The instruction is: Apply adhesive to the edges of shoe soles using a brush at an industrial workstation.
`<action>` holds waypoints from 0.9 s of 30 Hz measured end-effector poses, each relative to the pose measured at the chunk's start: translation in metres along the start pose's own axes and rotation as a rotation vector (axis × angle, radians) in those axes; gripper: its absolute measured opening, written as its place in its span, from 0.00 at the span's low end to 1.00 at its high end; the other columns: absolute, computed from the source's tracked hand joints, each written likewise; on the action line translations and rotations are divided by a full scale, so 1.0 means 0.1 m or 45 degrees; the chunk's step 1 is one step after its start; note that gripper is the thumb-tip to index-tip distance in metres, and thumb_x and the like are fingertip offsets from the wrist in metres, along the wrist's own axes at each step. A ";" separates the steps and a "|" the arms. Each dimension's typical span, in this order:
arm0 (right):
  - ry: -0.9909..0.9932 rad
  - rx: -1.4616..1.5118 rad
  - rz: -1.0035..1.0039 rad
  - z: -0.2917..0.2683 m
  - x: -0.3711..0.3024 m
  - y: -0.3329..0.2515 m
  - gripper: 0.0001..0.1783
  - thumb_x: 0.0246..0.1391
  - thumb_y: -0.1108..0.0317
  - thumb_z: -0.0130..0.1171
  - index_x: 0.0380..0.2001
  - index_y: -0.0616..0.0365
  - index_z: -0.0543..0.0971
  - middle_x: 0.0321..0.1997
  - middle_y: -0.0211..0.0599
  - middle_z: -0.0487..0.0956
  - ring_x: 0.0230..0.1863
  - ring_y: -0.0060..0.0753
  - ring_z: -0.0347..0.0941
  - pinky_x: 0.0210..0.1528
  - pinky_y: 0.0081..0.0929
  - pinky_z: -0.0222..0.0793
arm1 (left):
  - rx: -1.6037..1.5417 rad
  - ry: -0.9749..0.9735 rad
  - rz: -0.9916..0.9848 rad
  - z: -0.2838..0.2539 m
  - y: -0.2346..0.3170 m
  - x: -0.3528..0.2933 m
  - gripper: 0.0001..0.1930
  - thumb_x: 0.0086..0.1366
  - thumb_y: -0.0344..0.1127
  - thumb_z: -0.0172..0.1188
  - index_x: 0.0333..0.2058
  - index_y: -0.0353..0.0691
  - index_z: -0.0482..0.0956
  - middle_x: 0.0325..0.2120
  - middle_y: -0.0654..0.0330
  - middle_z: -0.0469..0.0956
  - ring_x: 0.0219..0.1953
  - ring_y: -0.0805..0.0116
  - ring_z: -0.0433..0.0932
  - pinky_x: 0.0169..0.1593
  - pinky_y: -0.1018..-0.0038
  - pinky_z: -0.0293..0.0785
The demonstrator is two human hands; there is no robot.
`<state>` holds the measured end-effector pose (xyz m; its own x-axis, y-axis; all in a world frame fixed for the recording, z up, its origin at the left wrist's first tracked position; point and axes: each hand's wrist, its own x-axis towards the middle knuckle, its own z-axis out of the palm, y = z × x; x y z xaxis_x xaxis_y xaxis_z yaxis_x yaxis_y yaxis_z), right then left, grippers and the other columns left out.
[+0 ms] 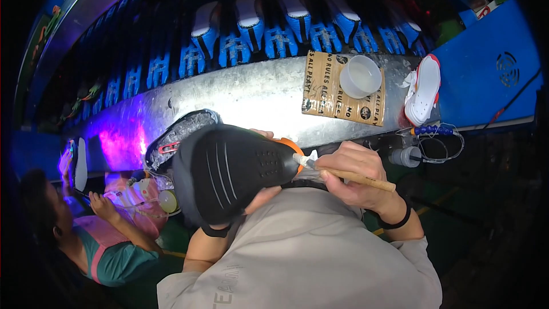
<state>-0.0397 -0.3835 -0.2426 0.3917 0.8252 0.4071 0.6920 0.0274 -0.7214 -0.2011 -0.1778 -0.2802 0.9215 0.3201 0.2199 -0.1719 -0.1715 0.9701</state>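
While the left hand (263, 199) gripped a black sole (220, 166) from below, the right hand (357, 174) worked close beside it with a brush (360, 179). The sole lay over the left hand and hid most of it; fingertips showed past the far edge and another part of the hand past the near edge, clamped about the narrower half. The wide end, marked with three curved grey lines, reached leftward beyond those fingers. The narrow end, with an orange rim (293, 146), pointed at the right fingers and stopped just short of them. Right thumb and fingers were closed together on the wooden handle, the whitish bristles against or just over the narrow end; which, I could not tell. Beyond the right fingers, a white tub (360, 77) stood on cardboard (323, 88) on a metal table (251, 88). Farther right of them lay a red and white shoe (423, 90). Well left of both hands, another person (117, 240) sat or stood.
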 end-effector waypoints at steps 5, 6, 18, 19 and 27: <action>0.092 0.082 0.107 0.12 -0.08 -0.04 0.08 0.47 0.77 0.65 0.34 0.62 0.85 0.27 0.37 0.83 0.23 0.34 0.75 0.29 0.29 0.70 | 0.475 -0.131 0.315 -0.01 0.00 0.02 0.41 0.45 0.28 0.76 0.61 0.40 0.71 0.59 0.54 0.70 0.63 0.55 0.69 0.69 0.58 0.62; 0.124 0.104 0.126 0.15 -0.09 -0.06 0.08 0.48 0.77 0.65 0.34 0.62 0.84 0.27 0.37 0.83 0.23 0.34 0.75 0.29 0.29 0.70 | 0.594 -0.162 0.319 -0.02 -0.05 0.01 0.41 0.45 0.29 0.75 0.61 0.41 0.72 0.59 0.55 0.70 0.62 0.56 0.70 0.70 0.59 0.60; 0.175 0.243 0.393 0.18 -0.21 -0.05 0.05 0.53 0.76 0.64 0.34 0.61 0.83 0.28 0.37 0.83 0.26 0.33 0.77 0.31 0.29 0.72 | -0.286 0.151 -0.283 0.00 0.02 -0.13 0.25 0.57 0.28 0.71 0.53 0.35 0.74 0.50 0.55 0.77 0.57 0.59 0.73 0.65 0.63 0.67; 0.163 0.278 0.492 0.17 -0.21 -0.03 0.05 0.53 0.75 0.64 0.35 0.62 0.83 0.28 0.37 0.83 0.27 0.33 0.77 0.32 0.29 0.72 | 0.582 -0.127 0.164 -0.03 0.09 -0.14 0.29 0.55 0.29 0.73 0.55 0.35 0.73 0.52 0.55 0.77 0.59 0.59 0.73 0.65 0.63 0.68; 0.170 0.342 0.429 0.15 -0.11 0.10 0.05 0.54 0.75 0.63 0.35 0.62 0.83 0.31 0.37 0.82 0.30 0.30 0.77 0.35 0.27 0.73 | -0.451 -0.023 -0.140 -0.08 -0.10 -0.18 0.40 0.51 0.24 0.76 0.62 0.30 0.67 0.57 0.51 0.74 0.59 0.60 0.76 0.63 0.65 0.72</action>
<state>-0.0463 -0.3833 -0.2627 0.6550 0.7338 0.1804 0.3372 -0.0702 -0.9388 -0.2190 -0.1742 -0.2934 0.9465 0.3020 0.1134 -0.1783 0.1969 0.9641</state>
